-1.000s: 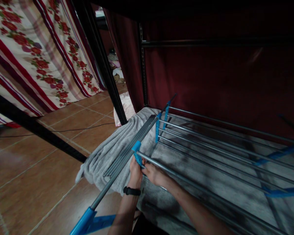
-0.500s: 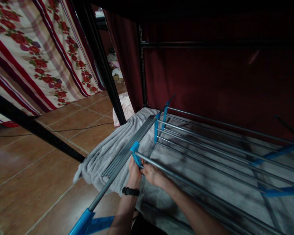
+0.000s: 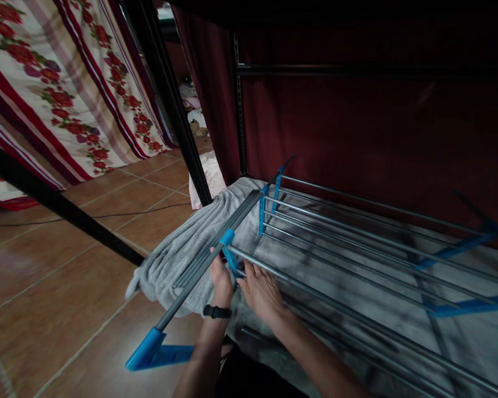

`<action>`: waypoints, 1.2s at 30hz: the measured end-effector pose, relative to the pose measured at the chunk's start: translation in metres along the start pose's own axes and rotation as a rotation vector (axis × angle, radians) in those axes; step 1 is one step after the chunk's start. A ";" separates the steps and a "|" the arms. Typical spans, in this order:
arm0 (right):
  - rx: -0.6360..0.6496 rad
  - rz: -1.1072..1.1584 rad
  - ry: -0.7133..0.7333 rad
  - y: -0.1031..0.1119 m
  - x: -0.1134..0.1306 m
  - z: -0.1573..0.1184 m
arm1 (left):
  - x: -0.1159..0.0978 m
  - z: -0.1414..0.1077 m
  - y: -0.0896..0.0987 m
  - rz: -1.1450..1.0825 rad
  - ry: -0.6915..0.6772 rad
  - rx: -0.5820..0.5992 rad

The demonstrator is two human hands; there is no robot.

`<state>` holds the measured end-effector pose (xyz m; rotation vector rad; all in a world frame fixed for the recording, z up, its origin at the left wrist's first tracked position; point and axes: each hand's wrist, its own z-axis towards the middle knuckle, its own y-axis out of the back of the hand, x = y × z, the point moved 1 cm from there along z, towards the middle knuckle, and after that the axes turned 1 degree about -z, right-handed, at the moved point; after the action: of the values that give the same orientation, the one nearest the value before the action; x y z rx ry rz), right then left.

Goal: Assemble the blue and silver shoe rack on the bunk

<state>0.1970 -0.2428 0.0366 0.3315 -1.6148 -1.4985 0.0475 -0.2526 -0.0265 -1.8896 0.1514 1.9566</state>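
A drying-rack-like frame of grey metal rods and blue plastic joints lies across the grey blanket (image 3: pixel 182 243). My left hand (image 3: pixel 221 283), with a black band on its wrist, is against the near blue bracket (image 3: pixel 231 258), its fingers partly behind it. Just right of it, my right hand (image 3: pixel 262 287) is at a short lower rod (image 3: pixel 241 273) entering that bracket, thumb below and fingers over it. Above my right hand runs a longer upper rod (image 3: pixel 315 291). A long grey bar (image 3: pixel 186 299) passes through the bracket's top down to a blue corner piece (image 3: pixel 149 351).
Several loose thin rods (image 3: pixel 222 240) lie together on the blanket. Black metal posts (image 3: pixel 182 116) and a slanted black bar (image 3: pixel 66 207) frame the left side. A dark red curtain (image 3: pixel 336 121) hangs behind. Tiled floor (image 3: pixel 87 287) carries a black cable (image 3: pixel 108 214).
My right hand's fingers have loosened from a tight pinch and stretch out more over the rod. My left fingers have shifted up beside the bracket. The view has moved slightly.
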 end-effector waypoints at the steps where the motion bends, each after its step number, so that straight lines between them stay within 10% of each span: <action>1: -0.071 -0.013 0.050 -0.002 0.000 -0.015 | 0.000 -0.001 0.005 0.035 -0.037 -0.041; 5: -0.114 -0.023 0.144 -0.030 -0.016 -0.070 | 0.010 -0.020 0.021 0.122 -0.063 -0.085; 9: -0.026 -0.172 -0.156 -0.058 -0.056 -0.087 | 0.025 -0.047 0.028 0.389 -0.097 0.079; 17: 0.205 -0.128 -0.156 -0.056 -0.076 -0.068 | 0.032 -0.050 0.038 0.582 -0.178 0.379; 36: 0.179 0.112 -0.043 -0.075 -0.034 0.002 | 0.041 -0.042 0.039 0.590 -0.225 0.469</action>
<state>0.1883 -0.2356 -0.0451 0.3041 -1.7770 -1.2878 0.0725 -0.2941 -0.0776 -1.3984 1.1003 2.2133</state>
